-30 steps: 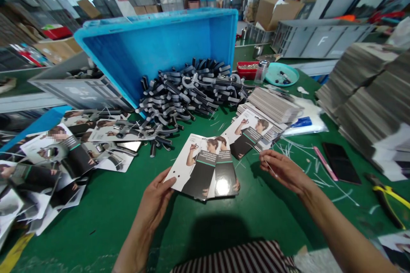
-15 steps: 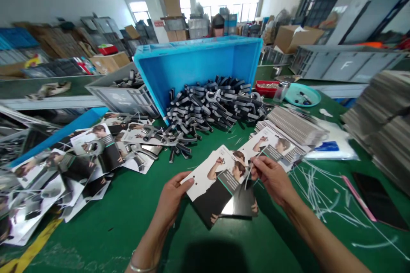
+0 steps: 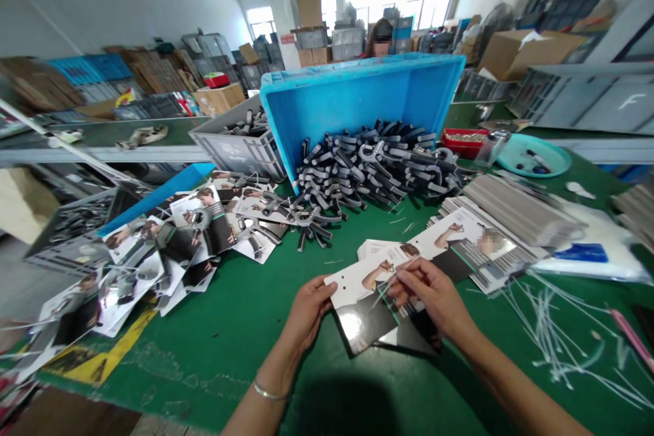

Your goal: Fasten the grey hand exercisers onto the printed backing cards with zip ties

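My left hand pinches the left edge of a printed card, thumb on top beside its two punched holes. The card is tilted and shows a person's picture above a dark, shiny lower half. My right hand is over the card's right side, fingers closed on a thin white zip tie. Under the held card more cards lie on the green table. Finished-looking cards with hand grippers attached lie in a heap to the left. Loose grey-black hand grippers spill from a tipped blue crate.
Loose zip ties lie at the right by a pink pen-like stick. Stacked cards are behind my right hand. A red tray and a turquoise dish stand at back right. Another person is behind the crate.
My view has turned left, so the scene sits further right. My right hand has moved in over the held card with the zip tie, toward my left hand.
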The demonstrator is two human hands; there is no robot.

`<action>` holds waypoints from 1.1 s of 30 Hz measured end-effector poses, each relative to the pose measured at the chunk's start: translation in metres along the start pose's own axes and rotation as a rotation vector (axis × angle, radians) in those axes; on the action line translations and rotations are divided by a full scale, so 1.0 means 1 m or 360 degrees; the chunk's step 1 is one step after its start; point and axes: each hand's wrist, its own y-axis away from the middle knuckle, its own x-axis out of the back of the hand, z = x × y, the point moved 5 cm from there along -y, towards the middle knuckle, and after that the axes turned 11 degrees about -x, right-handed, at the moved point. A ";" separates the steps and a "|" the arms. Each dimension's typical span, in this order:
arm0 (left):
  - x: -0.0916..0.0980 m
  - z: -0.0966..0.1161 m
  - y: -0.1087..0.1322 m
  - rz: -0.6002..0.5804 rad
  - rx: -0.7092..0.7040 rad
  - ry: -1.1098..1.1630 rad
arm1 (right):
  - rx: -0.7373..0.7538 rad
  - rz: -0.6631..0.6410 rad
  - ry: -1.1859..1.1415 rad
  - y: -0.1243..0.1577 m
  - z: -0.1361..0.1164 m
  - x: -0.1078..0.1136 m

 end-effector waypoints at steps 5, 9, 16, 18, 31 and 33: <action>-0.016 0.017 -0.003 -0.0100 -0.0194 -0.0111 | 0.0736 0.0468 0.0616 0.016 -0.039 0.002; -0.023 0.021 -0.009 -0.0131 -0.0282 -0.0234 | 0.1204 0.0305 0.1066 0.014 -0.044 -0.024; -0.022 0.016 -0.018 -0.0170 -0.0293 -0.0325 | 0.1164 0.0038 0.1383 -0.019 -0.014 -0.039; -0.019 0.012 -0.023 -0.0164 -0.0287 -0.0310 | 0.1088 -0.0052 0.1418 -0.028 -0.007 -0.042; 0.009 -0.038 -0.026 -0.0126 -0.0310 -0.0469 | 0.0765 -0.0217 0.1052 -0.060 0.010 -0.047; 0.014 -0.033 -0.019 -0.0047 -0.0366 -0.0620 | 0.0721 -0.0208 0.1036 -0.059 0.009 -0.044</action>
